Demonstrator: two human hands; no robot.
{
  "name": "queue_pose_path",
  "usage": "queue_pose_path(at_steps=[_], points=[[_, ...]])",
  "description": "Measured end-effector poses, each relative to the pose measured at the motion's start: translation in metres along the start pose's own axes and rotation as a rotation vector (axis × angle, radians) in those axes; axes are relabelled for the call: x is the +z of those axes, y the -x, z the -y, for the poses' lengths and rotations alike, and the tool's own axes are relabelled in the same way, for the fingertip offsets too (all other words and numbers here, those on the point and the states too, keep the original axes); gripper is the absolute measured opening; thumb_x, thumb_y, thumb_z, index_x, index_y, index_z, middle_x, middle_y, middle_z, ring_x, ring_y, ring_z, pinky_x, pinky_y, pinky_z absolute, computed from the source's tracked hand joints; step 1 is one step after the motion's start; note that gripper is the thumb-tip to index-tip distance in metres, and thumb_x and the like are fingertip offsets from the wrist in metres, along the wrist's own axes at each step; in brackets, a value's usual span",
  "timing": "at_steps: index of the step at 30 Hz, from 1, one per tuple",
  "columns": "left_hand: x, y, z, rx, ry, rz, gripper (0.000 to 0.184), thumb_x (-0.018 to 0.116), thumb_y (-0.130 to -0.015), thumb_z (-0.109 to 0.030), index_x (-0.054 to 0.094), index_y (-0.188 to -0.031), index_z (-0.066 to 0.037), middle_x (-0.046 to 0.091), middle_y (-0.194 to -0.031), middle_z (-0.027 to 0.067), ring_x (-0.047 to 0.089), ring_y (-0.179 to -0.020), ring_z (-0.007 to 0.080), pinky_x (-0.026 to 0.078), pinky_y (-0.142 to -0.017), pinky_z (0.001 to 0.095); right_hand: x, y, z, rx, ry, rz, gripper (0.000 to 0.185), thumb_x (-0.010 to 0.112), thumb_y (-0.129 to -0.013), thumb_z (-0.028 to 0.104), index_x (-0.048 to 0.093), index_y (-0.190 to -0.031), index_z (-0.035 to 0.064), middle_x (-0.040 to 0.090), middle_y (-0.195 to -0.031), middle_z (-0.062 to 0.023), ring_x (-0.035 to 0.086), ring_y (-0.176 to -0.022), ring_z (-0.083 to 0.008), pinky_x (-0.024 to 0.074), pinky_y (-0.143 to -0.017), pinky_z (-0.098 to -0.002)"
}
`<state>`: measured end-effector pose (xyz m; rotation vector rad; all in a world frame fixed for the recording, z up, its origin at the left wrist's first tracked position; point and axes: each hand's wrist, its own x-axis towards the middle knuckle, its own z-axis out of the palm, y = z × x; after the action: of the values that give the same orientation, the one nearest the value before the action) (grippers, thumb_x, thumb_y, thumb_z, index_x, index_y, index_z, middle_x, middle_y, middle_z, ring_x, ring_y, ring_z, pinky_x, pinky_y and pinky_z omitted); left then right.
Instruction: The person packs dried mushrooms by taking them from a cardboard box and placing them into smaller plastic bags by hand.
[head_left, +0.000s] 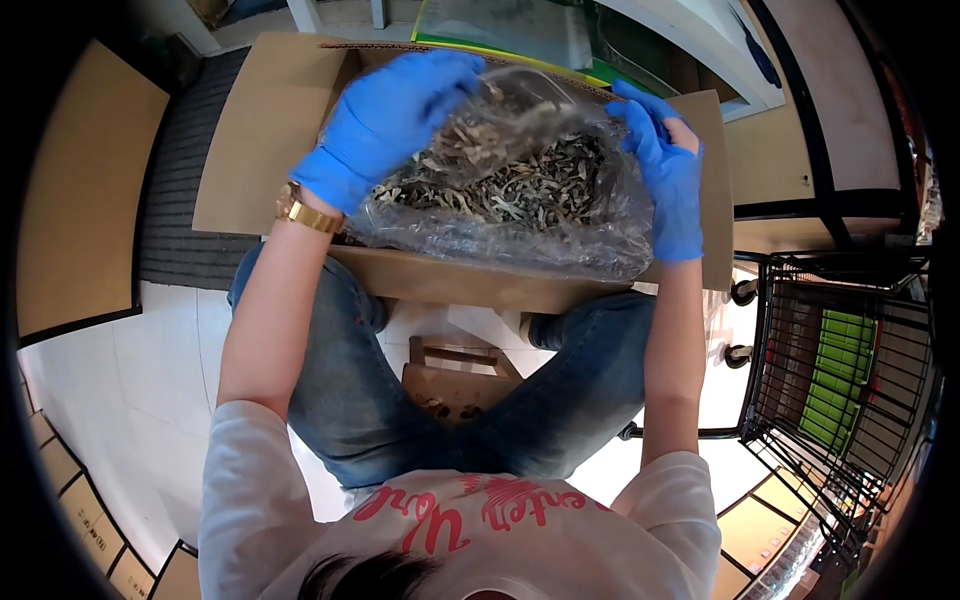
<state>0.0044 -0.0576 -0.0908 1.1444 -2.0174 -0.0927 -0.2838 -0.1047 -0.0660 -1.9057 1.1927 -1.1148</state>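
Note:
An open cardboard box (450,277) stands in front of my knees. Inside it lies a clear plastic bag (520,245), its mouth spread wide around a mass of dried, shredded leaves (530,190). My left hand (395,115), in a blue glove, is closed on the bag's film at the upper left; its fingertips are blurred. A fold of film with leaf pieces behind it rises beside those fingers. At the upper right, my gloved right hand (660,165) has its fingers bent and pinching at the bag's edge. Bare skin shows near one finger of that glove.
A small wooden stool (460,385) is on the floor between my legs. To the right stands a black wire cart (835,375) on castors, with a green crate (840,370) in it. Behind the box is a glass panel with a yellow-green edge (520,50). A dark ribbed mat (190,180) lies left.

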Motion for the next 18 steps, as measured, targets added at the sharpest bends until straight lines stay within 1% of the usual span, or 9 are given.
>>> queue_pose_path(at_steps=[2, 4, 5, 6, 8, 11, 12, 14, 18], points=[[-0.006, 0.000, 0.009, -0.053, 0.012, -0.041, 0.019, 0.060, -0.086, -0.005, 0.062, -0.105, -0.006, 0.063, -0.113, 0.0073, 0.061, -0.099, 0.0247, 0.049, -0.086, 0.0331, -0.007, -0.006, -0.033, 0.231, 0.001, 0.023, 0.027, 0.065, -0.086, 0.013, 0.067, -0.113, 0.0084, 0.069, -0.090, -0.0038, 0.062, -0.080, -0.0101, 0.0498, -0.072, -0.0248], [-0.009, 0.000, 0.012, -0.213, 0.104, -0.001, 0.016, 0.058, -0.087, -0.003, 0.061, -0.103, -0.005, 0.064, -0.113, 0.0082, 0.061, -0.101, 0.0251, 0.048, -0.088, 0.0329, -0.003, -0.003, -0.101, 0.110, 0.215, 0.267, 0.032, 0.070, -0.080, 0.015, 0.067, -0.111, 0.0071, 0.070, -0.091, -0.0096, 0.065, -0.082, -0.0158, 0.0509, -0.076, -0.0288], [-0.008, 0.000, 0.011, -0.212, 0.103, 0.002, 0.016, 0.058, -0.087, -0.003, 0.061, -0.103, -0.005, 0.064, -0.113, 0.0082, 0.061, -0.101, 0.0251, 0.048, -0.088, 0.0329, 0.005, 0.004, -0.126, 0.151, 0.346, 0.416, 0.036, 0.070, -0.078, 0.020, 0.066, -0.111, 0.0073, 0.069, -0.092, -0.0120, 0.066, -0.083, -0.0203, 0.0514, -0.078, -0.0316], [-0.004, 0.000, 0.011, -0.117, 0.094, -0.038, 0.016, 0.058, -0.087, -0.006, 0.060, -0.103, -0.007, 0.064, -0.107, 0.0079, 0.061, -0.097, 0.0262, 0.049, -0.084, 0.0338, 0.012, 0.009, -0.140, 0.193, 0.478, 0.564, 0.039, 0.071, -0.077, 0.024, 0.066, -0.112, 0.0076, 0.069, -0.094, -0.0143, 0.067, -0.084, -0.0248, 0.0518, -0.080, -0.0344], [0.001, 0.000, 0.008, -0.020, 0.086, -0.077, 0.016, 0.058, -0.086, -0.008, 0.060, -0.102, -0.010, 0.064, -0.102, 0.0075, 0.061, -0.092, 0.0273, 0.050, -0.080, 0.0347, 0.027, 0.024, -0.132, 0.148, 0.878, 0.814, 0.043, 0.069, -0.076, 0.030, 0.065, -0.114, 0.0105, 0.068, -0.098, -0.0162, 0.065, -0.089, -0.0327, 0.0515, -0.083, -0.0395], [0.003, 0.001, 0.005, 0.001, 0.033, -0.086, 0.015, 0.059, -0.086, -0.009, 0.060, -0.101, -0.009, 0.064, -0.101, 0.0080, 0.061, -0.093, 0.0280, 0.050, -0.080, 0.0347, 0.045, 0.048, -0.159, 0.056, 0.916, 0.870, 0.048, 0.070, -0.072, 0.030, 0.064, -0.115, 0.0098, 0.063, -0.108, -0.0219, 0.062, -0.097, -0.0363, 0.0483, -0.088, -0.0414], [0.002, 0.001, 0.005, -0.012, 0.034, -0.071, 0.016, 0.059, -0.086, -0.009, 0.060, -0.102, -0.009, 0.064, -0.102, 0.0081, 0.061, -0.094, 0.0284, 0.050, -0.081, 0.0345, 0.053, 0.053, -0.171, 0.057, 0.913, 0.872, 0.048, 0.070, -0.072, 0.030, 0.064, -0.115, 0.0098, 0.063, -0.108, -0.0219, 0.062, -0.097, -0.0363, 0.0483, -0.088, -0.0414], [0.001, 0.000, 0.004, -0.022, 0.038, -0.055, 0.016, 0.060, -0.086, -0.010, 0.060, -0.102, -0.009, 0.064, -0.103, 0.0082, 0.061, -0.094, 0.0287, 0.050, -0.081, 0.0343, 0.063, 0.056, -0.189, -0.003, 1.034, 0.973, 0.036, 0.062, -0.077, 0.023, 0.066, -0.111, 0.0143, 0.064, -0.108, -0.0187, 0.063, -0.096, -0.0363, 0.0499, -0.086, -0.0420], [0.000, 0.000, 0.005, -0.022, 0.020, -0.057, 0.016, 0.059, -0.086, -0.010, 0.060, -0.102, -0.009, 0.064, -0.104, 0.0081, 0.061, -0.095, 0.0289, 0.050, -0.081, 0.0345, 0.063, 0.044, -0.164, 0.135, 1.030, 1.019, 0.032, 0.060, -0.076, 0.018, 0.067, -0.106, 0.0125, 0.065, -0.105, -0.0187, 0.063, -0.096, -0.0353, 0.0499, -0.086, -0.0417]])
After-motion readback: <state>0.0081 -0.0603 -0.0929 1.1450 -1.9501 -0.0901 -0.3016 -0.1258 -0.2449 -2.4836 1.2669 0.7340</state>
